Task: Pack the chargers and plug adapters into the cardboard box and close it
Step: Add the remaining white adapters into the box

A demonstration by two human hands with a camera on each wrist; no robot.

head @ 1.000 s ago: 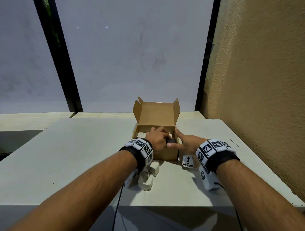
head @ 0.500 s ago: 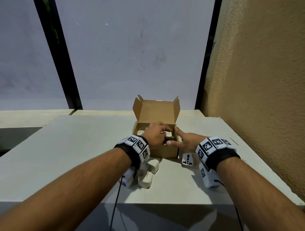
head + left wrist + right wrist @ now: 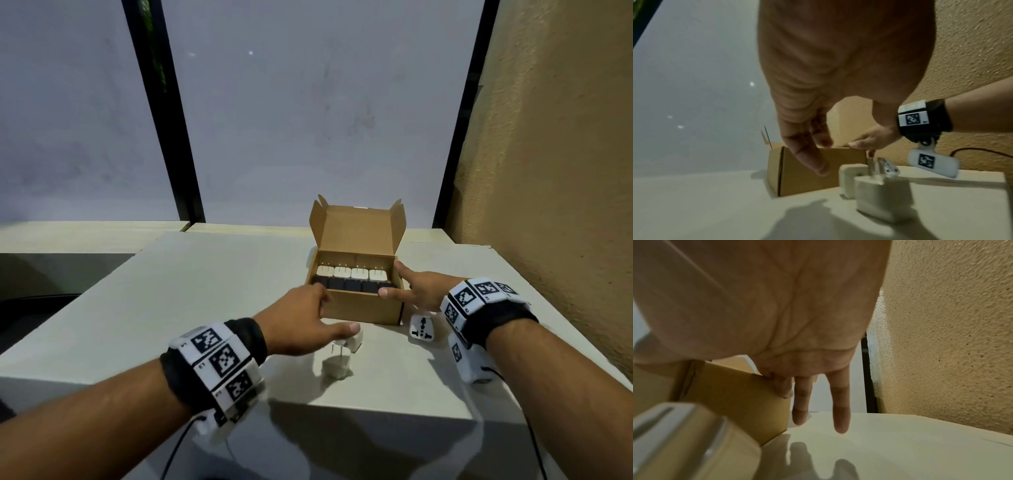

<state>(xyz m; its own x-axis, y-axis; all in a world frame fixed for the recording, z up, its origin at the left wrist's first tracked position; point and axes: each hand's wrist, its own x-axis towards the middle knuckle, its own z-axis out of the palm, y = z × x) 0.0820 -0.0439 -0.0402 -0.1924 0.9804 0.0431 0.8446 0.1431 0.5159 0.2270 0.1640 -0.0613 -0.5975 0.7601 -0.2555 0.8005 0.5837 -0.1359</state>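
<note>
The open cardboard box [image 3: 359, 308] [image 3: 807, 178] [image 3: 735, 394] stands on the table with its lid upright. Inside it, a row of white chargers [image 3: 351, 273] sits behind a row of black chargers [image 3: 352, 285]. My left hand [image 3: 322, 317] [image 3: 807, 154] hovers just before the box's front left, fingers relaxed and holding nothing. Under it stand two loose white chargers [image 3: 337, 366] [image 3: 884, 194]. My right hand [image 3: 402, 284] [image 3: 869, 141] braces the box's front right corner, thumb on the front rim and index finger along the right wall. A white plug adapter [image 3: 423, 329] [image 3: 888, 167] lies below that hand.
The pale table [image 3: 205, 291] ends close behind the loose chargers at its front edge. A rough tan wall [image 3: 548, 171] runs along the right side. Frosted window panes with dark frames [image 3: 185, 154] stand behind the box.
My left hand has come out of the box and drawn back over the loose white chargers, leaving the black charger in the front row. The right hand stays at the box's corner.
</note>
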